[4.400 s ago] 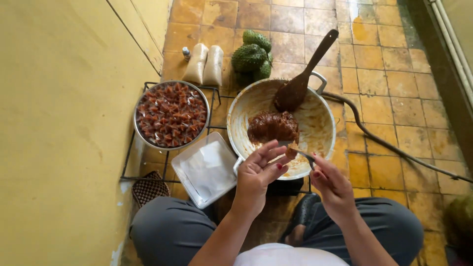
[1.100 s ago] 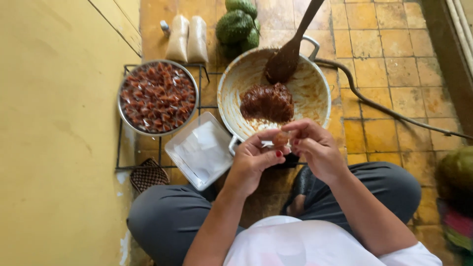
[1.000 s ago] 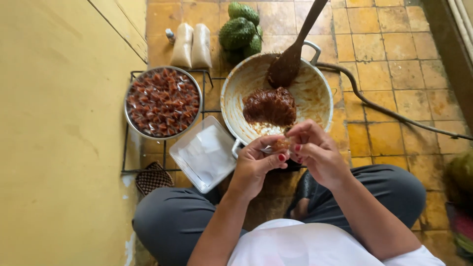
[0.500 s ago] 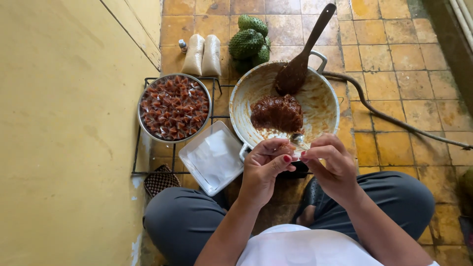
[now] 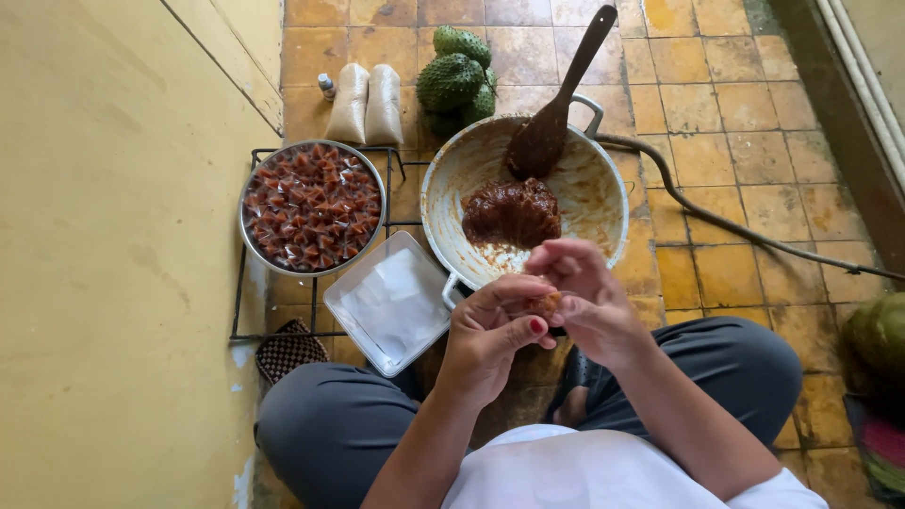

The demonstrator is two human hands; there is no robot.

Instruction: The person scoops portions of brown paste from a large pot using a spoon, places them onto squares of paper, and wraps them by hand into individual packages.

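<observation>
My left hand (image 5: 490, 335) and my right hand (image 5: 584, 302) meet over my lap and pinch a small brown lump of paste (image 5: 545, 303) between their fingertips. Just beyond them stands a large pale pan (image 5: 594, 188) with a mound of dark brown paste (image 5: 511, 212) and a wooden spatula (image 5: 556, 113) leaning in it. To the left, a metal bowl (image 5: 247, 226) is filled with several small wrapped brown pieces (image 5: 311, 207). A flat white tray of wrappers (image 5: 391, 302) lies by my left knee.
A black wire rack (image 5: 236, 311) lies under the bowl and tray. Two white bags (image 5: 366, 102), a small bottle (image 5: 326, 87) and green spiky fruits (image 5: 454, 77) sit on the tiled floor behind. A hose (image 5: 716, 221) runs right. A yellow wall (image 5: 113, 254) stands on the left.
Both hands have come together from apart and drawn back from the pan's edge toward my lap, working the small lump between the fingers. The view has shifted slightly.
</observation>
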